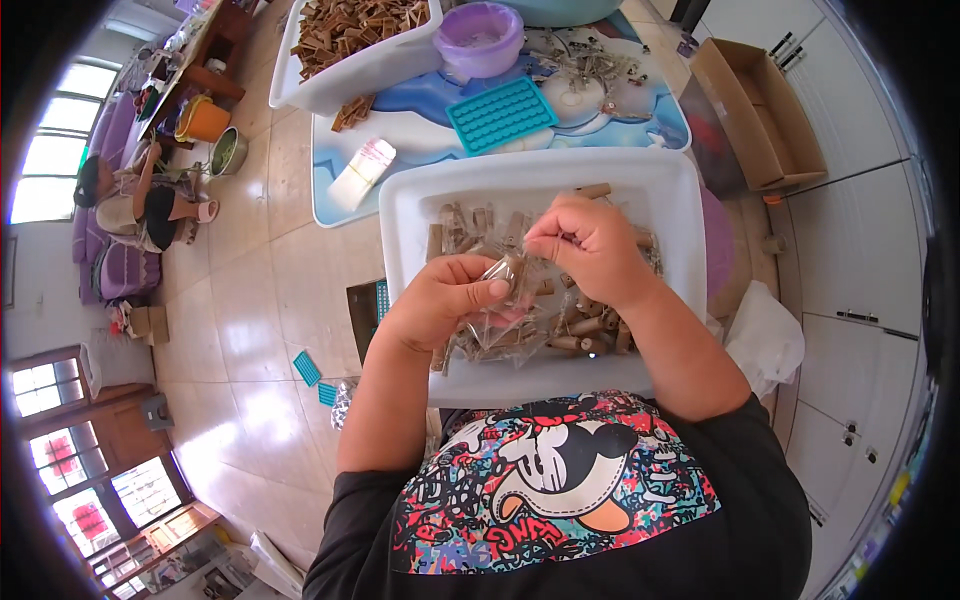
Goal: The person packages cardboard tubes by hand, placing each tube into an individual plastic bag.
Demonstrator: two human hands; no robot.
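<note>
One clear plastic bag point(520, 290), with a brown piece point(513, 266) inside, hangs between two hands above a white tub point(684, 260), a little left of the tub's middle, as I watch from afar through the head camera. The bag lies right of the left hand point(440, 295) and left of the right hand point(600, 250); its long axis seems to slant from the tub's near left toward its far right. The left hand, the nearer, is closed around its body; the right pinches the far end, though I cannot tell what else those fingers may hold. Below lie brown rolls point(590, 327), too many and too overlapped for me to count. Beyond, on one blue-and-white table point(420, 135), I count one turquoise tray point(502, 115) mid-table, one lilac basin point(470, 66) behind it, one whitish stack point(362, 175) by the near left corner, and one second tub point(380, 75) of uncounted brown chips point(360, 30) toward the left edge. Uncounted small clear pieces point(590, 70) scatter toward the right edge. Farther out: one open cardboard box point(760, 115) at right, two small teal trays point(306, 368) on the floor at left, and one seated person point(125, 205).
</note>
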